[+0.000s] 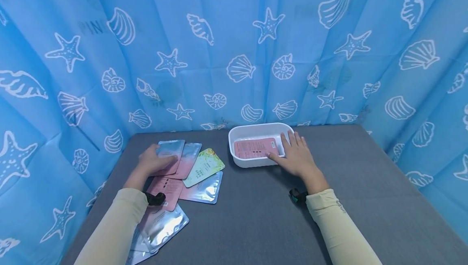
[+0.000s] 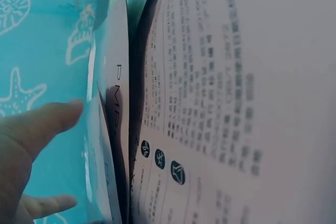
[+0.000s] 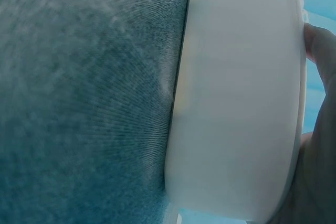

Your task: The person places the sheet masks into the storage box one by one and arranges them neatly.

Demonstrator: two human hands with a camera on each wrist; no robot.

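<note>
My left hand (image 1: 153, 162) is over the upper-left flat sheet-mask packet (image 1: 172, 147), pink and pale blue, with thumb and fingers spread apart. In the left wrist view the fingers (image 2: 52, 124) stand beside the edges of overlapping packets, and a printed pink packet (image 2: 210, 103) fills the right side. My right hand (image 1: 300, 157) rests on the right end of a white plastic tray (image 1: 248, 162), fingers extended over the rim. One pink packet (image 1: 250, 148) lies inside the tray. In the right wrist view the tray's outer wall (image 3: 236, 98) stands on the cloth, with the thumb at its rim.
A green and white packet (image 1: 204, 167) and a silver-pink one (image 1: 206, 187) lie right of the left hand. Closer to me are another pink packet (image 1: 166, 192) and several silver ones (image 1: 166, 226). Grey cloth (image 1: 248, 216) covers the table; a blue shell-print curtain (image 1: 219, 53) hangs behind.
</note>
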